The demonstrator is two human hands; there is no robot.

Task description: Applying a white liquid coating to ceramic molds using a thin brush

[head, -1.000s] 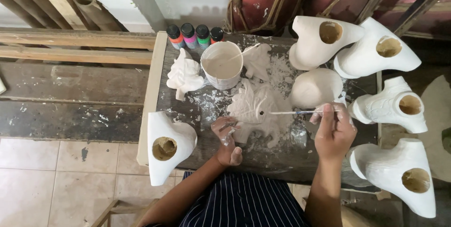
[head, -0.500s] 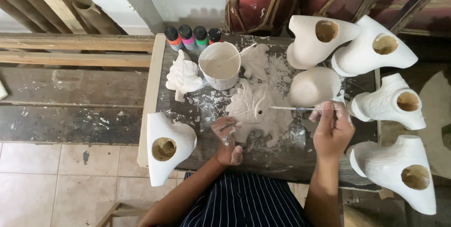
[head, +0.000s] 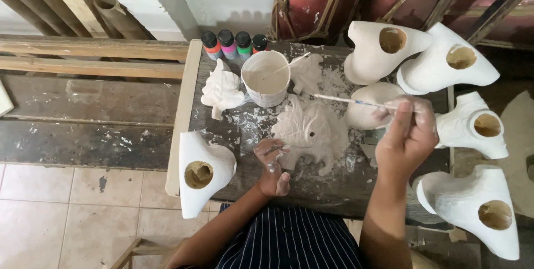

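Overhead, head view, paint-spattered dark work table point(head: 334, 191).

Right hand point(head: 406, 138) at about 3 o'clock of the table: fingers curled closed around a thin paintbrush point(head: 356, 102), pinched near its rear end. Brush shaft runs out toward 9–10 o'clock, bristle tip hanging just above the upper edge of the white plaster fish figure point(head: 306, 132).

Left hand point(head: 272, 166) at 6 o'clock of the fish: fingers loosely bent, fingertips touching the figure's lower left edge, thumb pointing down toward the body. Nothing gripped inside it; it only steadies the piece. White smears on the fingers.

Fish figure lies flat at table centre, one small dark eye hole visible, white powder around it.

At 12 o'clock of the fish: white paint cup point(head: 266, 78) holding pale paint, a thin stick leaning in it. Behind the cup, a row of four small paint bottles point(head: 233, 43) with black caps; orange, pink, green, red.

At 10 o'clock: small white tree-shaped cast point(head: 222, 88). Beside the cup at 1 o'clock: another small unpainted figure point(head: 307, 72).

At 8 o'clock, on the table edge: hollow white cast point(head: 203, 171) with round opening. Several similar hollow casts point(head: 445, 63) cluster from 1 to 5 o'clock.

Striped apron point(head: 289, 247) at the bottom.
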